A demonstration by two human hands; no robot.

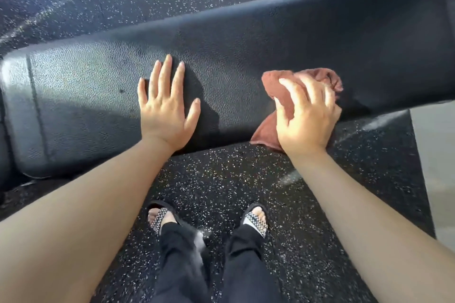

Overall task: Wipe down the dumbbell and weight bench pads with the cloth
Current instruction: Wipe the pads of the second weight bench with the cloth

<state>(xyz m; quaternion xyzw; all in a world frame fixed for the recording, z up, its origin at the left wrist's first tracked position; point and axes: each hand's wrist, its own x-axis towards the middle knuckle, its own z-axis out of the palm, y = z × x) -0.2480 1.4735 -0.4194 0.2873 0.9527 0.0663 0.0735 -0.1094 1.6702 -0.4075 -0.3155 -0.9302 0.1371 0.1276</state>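
A long black padded weight bench (246,39) runs across the head view from lower left to upper right. My left hand (167,106) lies flat on the pad with fingers spread and holds nothing. To its right, my right hand (307,115) presses a crumpled reddish-brown cloth (322,76) against the pad's near edge. Part of the cloth hangs over that edge below my palm. The right hand is slightly blurred. No dumbbell is in view.
Black rubber flooring with white speckles (221,179) lies under and around the bench. My feet in patterned sandals (256,219) and dark trousers stand just in front of the bench. A pale floor strip (438,167) runs along the right edge.
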